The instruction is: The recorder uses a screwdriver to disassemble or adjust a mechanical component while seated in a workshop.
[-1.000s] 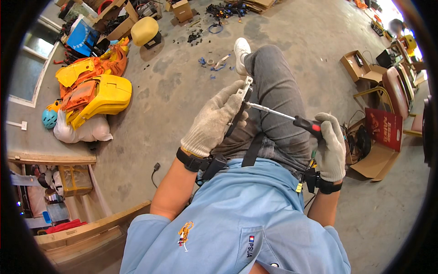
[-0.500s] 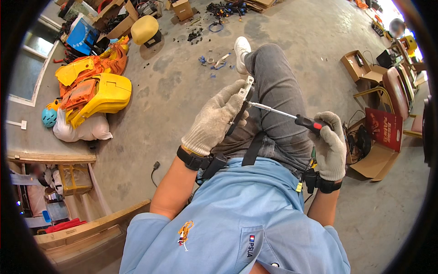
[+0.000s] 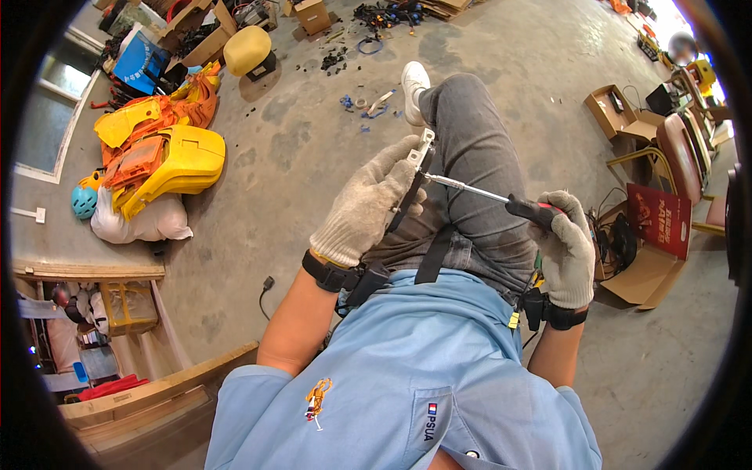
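Observation:
My left hand (image 3: pixel 368 202), in a pale knit glove, is closed round a narrow black part with a light metal bracket (image 3: pixel 424 147) at its upper end. The part stands tilted above my lap. My gloved right hand (image 3: pixel 565 249) grips the black and red handle of a screwdriver (image 3: pixel 472 189). Its long metal shaft points left, and the tip meets the side of the black part just below the bracket. Whether a screw sits at the tip is too small to tell. My left fingertips are partly hidden behind the part.
Yellow and orange plastic shells (image 3: pixel 184 160) lie on the floor at left, beside a blue helmet (image 3: pixel 84 202). An opened cardboard box (image 3: pixel 646 286) and a chair (image 3: pixel 680 153) stand at right. Tape and blue scraps (image 3: pixel 376 106) lie beyond my white shoe (image 3: pixel 414 90).
The screwdriver handle has turned in my right hand, so less of its red shows. My left hand and the black part have barely moved.

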Demonstrator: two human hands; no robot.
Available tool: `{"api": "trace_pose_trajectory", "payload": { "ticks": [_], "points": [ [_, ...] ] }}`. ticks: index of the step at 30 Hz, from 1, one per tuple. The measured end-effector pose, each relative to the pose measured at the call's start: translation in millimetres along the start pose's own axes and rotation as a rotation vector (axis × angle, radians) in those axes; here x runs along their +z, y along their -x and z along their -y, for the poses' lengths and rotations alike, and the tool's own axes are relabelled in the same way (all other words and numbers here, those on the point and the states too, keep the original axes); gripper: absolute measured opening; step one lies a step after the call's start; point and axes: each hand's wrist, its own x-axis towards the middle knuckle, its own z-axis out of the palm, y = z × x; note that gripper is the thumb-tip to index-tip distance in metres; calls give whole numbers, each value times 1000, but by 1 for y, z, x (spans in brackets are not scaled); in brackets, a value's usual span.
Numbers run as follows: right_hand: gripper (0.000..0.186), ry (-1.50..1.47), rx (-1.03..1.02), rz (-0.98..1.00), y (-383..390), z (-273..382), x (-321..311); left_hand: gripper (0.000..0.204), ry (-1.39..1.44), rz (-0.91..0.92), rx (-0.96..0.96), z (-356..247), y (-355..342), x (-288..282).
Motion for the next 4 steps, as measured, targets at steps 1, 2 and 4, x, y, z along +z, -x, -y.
{"api": "trace_pose_trajectory", "payload": {
  "ticks": [1, 2, 4],
  "points": [
    [32, 0, 0, 0, 0, 0, -1, 53, 24, 8, -2, 1, 0, -1],
    [34, -8, 14, 12, -1, 0, -4, 53, 24, 9, -2, 1, -1, -1],
    [37, -34, 25, 45, -2, -3, -8, 53, 84, 1, -53, 1, -2, -2]
  ]
}}
